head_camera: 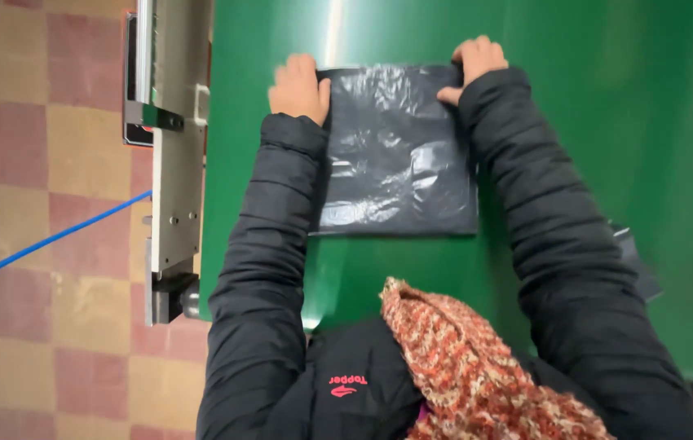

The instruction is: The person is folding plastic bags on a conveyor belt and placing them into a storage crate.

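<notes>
Head view: a black plastic bag (395, 151) lies flat on the green counter (607, 163). Left hand (299, 88) and right hand (475, 67) press its far corners, each grip flat, pinning it smooth. Left, a metal frame (175, 163) edges the counter.

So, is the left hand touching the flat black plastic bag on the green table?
Touching. The head view shows the left hand pressing on the top left corner of the flat black plastic bag, with no gap.
</notes>
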